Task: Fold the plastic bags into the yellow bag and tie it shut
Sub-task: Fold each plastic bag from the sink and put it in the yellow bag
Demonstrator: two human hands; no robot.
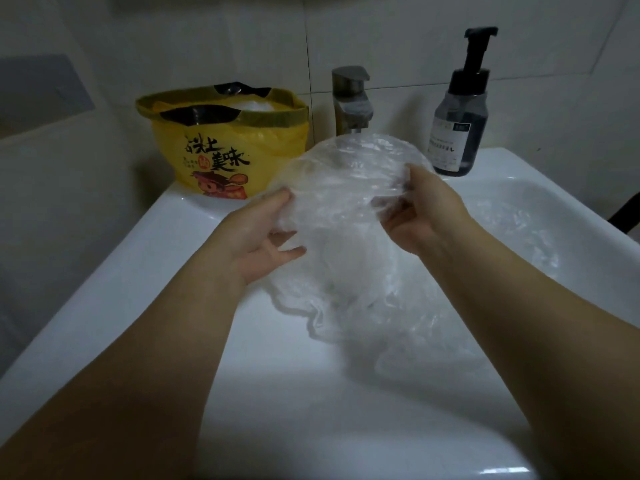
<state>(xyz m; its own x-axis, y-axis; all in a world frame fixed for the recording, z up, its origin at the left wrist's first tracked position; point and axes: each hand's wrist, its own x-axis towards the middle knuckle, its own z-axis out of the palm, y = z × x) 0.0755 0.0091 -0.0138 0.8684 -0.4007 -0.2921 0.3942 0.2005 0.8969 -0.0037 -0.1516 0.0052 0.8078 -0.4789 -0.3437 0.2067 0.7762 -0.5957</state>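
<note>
A clear plastic bag [343,188] hangs crumpled above the white sink [145,258], held between both hands. My left hand [263,233] pinches its left edge with thumb on top and fingers under. My right hand [422,209] grips its right edge. The yellow bag [225,150] with black print stands open on the sink's back left ledge, with white plastic showing inside its mouth. More clear plastic [523,233] lies in the basin to the right.
A metal faucet [351,98] rises behind the held bag. A dark pump soap bottle [460,119] stands on the back right ledge. Tiled wall lies behind. A dark object [627,213] pokes in at the right edge.
</note>
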